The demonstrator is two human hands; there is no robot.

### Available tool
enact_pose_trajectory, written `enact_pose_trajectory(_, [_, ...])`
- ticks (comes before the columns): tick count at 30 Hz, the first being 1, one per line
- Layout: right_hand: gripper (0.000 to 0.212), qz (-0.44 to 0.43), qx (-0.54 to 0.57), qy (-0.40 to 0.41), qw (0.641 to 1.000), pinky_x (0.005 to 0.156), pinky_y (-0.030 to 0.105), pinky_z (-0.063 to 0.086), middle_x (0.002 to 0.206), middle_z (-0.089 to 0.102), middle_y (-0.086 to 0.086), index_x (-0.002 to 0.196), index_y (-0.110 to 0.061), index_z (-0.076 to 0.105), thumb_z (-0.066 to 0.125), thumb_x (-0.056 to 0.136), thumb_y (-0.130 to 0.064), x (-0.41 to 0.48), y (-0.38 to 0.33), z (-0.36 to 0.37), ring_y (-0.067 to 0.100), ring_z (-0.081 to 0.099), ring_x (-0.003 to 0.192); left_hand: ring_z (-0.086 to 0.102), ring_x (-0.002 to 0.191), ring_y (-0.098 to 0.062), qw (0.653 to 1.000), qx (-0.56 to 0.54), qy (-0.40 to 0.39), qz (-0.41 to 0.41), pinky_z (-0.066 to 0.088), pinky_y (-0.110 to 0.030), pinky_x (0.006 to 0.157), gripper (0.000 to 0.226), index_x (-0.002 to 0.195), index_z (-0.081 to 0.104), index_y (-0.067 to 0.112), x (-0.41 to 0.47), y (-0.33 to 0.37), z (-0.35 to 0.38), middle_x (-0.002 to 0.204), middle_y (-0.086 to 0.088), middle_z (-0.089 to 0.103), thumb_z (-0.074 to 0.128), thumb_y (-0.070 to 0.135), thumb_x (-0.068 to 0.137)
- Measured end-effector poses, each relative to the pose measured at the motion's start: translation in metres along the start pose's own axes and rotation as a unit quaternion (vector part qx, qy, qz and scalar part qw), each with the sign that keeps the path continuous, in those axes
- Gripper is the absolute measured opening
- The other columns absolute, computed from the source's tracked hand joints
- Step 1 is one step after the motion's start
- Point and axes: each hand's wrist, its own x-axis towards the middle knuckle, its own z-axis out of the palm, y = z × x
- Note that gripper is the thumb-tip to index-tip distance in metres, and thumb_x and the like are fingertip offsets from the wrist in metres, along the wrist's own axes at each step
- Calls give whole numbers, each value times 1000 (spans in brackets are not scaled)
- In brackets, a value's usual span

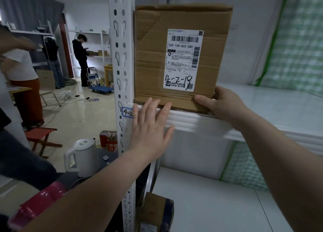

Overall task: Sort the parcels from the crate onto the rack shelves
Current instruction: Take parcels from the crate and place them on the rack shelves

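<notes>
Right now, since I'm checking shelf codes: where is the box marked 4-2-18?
In the head view, the cardboard box stands at the left end of the upper shelf, beside the rack post.

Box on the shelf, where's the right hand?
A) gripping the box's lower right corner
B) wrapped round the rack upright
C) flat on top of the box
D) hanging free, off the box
A: the right hand has its thumb on the front of the cardboard box and its fingers round the lower right corner, while the left hand lies open with straight fingers at the front edge of the shelf.
</notes>
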Motion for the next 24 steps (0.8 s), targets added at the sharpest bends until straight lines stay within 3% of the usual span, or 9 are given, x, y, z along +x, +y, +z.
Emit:
enact_pose_trajectory(6, [42,16,-109,39,993,82,27,38,125,64,1,127,-29,60,60,90,-48,-10,-3,4,22,56,115,19,142,-30,1000,-3,-12,-9,3,-54,115,61,144,21,24,-1,1,0,146,-11,30,33,48,90])
enact_pose_trajectory(10, [44,32,-131,41,990,84,28,39,126,64,3,127,-25,60,58,91,-50,-17,-6,7,23,56,117,14,143,-29,1000,-7,-21,-12,-2,-53,115,62,146,19,25,0,3,-1,149,-10,25,28,50,90])
enact_pose_trajectory(14, [39,29,-138,40,989,81,25,37,125,65,0,125,-26,62,58,92,-46,-26,-9,7,20,56,118,7,145,-27,999,-24,-25,-26,-5,-50,116,62,148,19,25,1,4,-3,152,-10,20,36,49,93])
enact_pose_trajectory(17, [49,24,-152,15,988,93,29,42,134,60,1,137,-25,53,55,93,-47,-36,-8,5,20,52,126,-4,146,-25,997,-38,-47,-55,-8,-49,116,65,150,12,26,-2,7,-7,156,-7,9,37,47,94])
enact_pose_trajectory(20, [73,48,-140,14,989,108,35,36,151,42,6,154,-14,26,52,95,-49,-51,-12,1,26,42,137,-7,146,-23,995,-40,-61,-75,-8,-49,116,68,151,6,26,-12,12,-21,158,-5,2,38,47,95])
enact_pose_trajectory(24, [68,37,-112,70,991,109,33,33,151,42,9,153,-11,28,50,97,-43,-82,-14,-5,27,41,137,2,146,-24,994,-38,-65,-82,-5,-49,118,67,151,8,25,-32,24,-48,156,-6,7,38,46,95])
